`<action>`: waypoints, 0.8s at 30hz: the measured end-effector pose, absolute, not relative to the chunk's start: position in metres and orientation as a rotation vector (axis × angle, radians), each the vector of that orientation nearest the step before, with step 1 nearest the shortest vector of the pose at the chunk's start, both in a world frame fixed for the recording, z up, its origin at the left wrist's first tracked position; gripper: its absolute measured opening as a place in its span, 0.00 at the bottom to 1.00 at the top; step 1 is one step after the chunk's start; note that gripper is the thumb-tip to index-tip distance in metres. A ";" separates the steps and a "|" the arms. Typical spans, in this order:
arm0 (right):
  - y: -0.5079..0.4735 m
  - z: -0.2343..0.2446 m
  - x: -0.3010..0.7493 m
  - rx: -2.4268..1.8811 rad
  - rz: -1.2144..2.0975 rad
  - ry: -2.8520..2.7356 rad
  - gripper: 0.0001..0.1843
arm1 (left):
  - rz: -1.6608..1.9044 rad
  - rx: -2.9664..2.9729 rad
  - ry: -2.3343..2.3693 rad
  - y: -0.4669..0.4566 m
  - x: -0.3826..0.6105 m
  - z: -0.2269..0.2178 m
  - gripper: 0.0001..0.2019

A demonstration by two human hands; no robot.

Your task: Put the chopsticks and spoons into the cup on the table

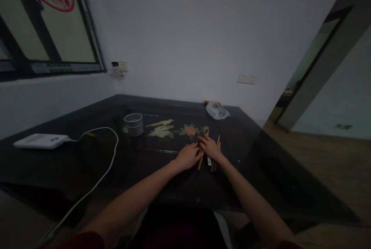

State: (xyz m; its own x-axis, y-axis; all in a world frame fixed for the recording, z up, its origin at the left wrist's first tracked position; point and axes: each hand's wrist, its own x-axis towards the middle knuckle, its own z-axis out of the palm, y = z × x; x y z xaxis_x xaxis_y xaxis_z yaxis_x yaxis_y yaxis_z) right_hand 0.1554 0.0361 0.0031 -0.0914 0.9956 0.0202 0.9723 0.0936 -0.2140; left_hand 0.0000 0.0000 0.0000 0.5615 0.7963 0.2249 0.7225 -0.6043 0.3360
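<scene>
Several slim wooden sticks, one resembling a writing brush with a dark tip (pixel 199 165), lie close together on the dark table under and between my hands. My left hand (pixel 188 156) rests palm down, its fingers stretched out against the left-hand stick. Over the rest of the group lies my right hand (pixel 211 147), fingers spread, fingertips near my left hand's. A white handle with a hole in its end (pixel 209 161) pokes out below my right palm, beside brown sticks (pixel 213 166). My fingers hide the middle of the group.
A grey metal cup (pixel 134 125) stands left of the painted bird and flowers on the table (pixel 139 167). A crumpled clear plastic bag (pixel 216 111) lies at the back. Far left is a white power bank (pixel 42 141) with a white cable (pixel 115 152) running off the front edge.
</scene>
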 end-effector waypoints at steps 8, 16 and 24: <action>0.036 0.005 0.133 -1.955 0.238 -2.219 0.25 | 0.489 2.597 1.443 0.000 -0.009 0.008 0.17; 0.039 0.001 0.129 -1.907 0.283 -2.189 0.24 | 0.421 2.578 1.566 -0.009 -0.011 0.022 0.16; 0.043 -0.004 0.137 -1.790 0.333 -1.985 0.22 | 0.420 2.578 1.585 -0.007 -0.014 0.023 0.17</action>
State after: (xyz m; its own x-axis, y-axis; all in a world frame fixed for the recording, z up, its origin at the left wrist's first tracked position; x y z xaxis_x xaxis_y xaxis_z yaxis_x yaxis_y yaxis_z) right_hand 0.1370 0.0434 -0.0040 -0.0614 0.9847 0.1631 0.8774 0.1312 -0.4614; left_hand -0.0138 -0.0065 0.0226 0.4254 0.8856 0.1866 0.8619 -0.4593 0.2150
